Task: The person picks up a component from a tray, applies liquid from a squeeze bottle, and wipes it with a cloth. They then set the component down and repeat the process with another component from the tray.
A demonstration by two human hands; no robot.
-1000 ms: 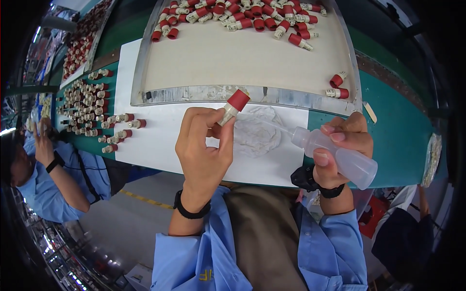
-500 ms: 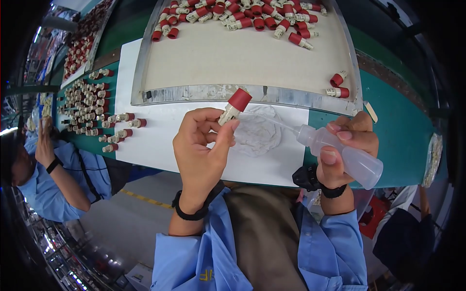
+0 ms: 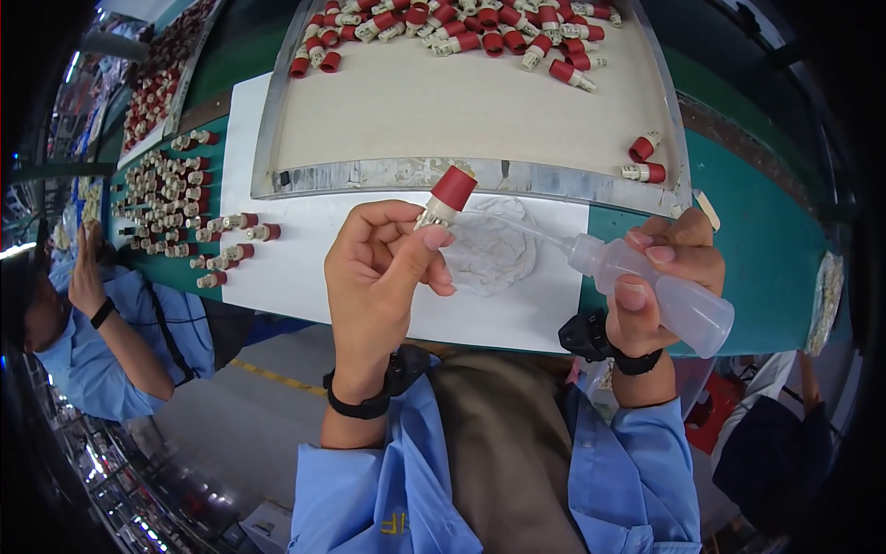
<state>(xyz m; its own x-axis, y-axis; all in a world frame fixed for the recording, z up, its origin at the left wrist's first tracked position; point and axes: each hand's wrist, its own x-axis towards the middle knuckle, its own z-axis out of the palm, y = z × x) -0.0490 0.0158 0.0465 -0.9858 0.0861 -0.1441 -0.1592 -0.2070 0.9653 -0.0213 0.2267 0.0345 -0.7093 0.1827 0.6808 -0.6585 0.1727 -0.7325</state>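
Between the thumb and fingers of my left hand (image 3: 383, 263) is a small cream cylindrical part with a red cap (image 3: 454, 188), tilted with its red end up. My right hand (image 3: 669, 277) grips a translucent plastic squeeze bottle (image 3: 683, 300), which lies slanted with its thin nozzle toward the left. The nozzle tip is at or very near the cream body of the part; whether they touch I cannot tell. Under the nozzle a crumpled white cloth (image 3: 494, 247) lies on the white sheet (image 3: 305, 286).
A metal-edged tray (image 3: 388, 175) at the back holds many similar red-capped parts (image 3: 452, 42). More parts (image 3: 166, 198) stand in rows on the green mat at the left. A co-worker (image 3: 111, 323) sits at the left. At the right lies a clear bag (image 3: 824, 300).
My left hand has shifted slightly left, and its thumb sits a little differently on the red-capped part. My right hand and the bottle have moved slightly right and down.
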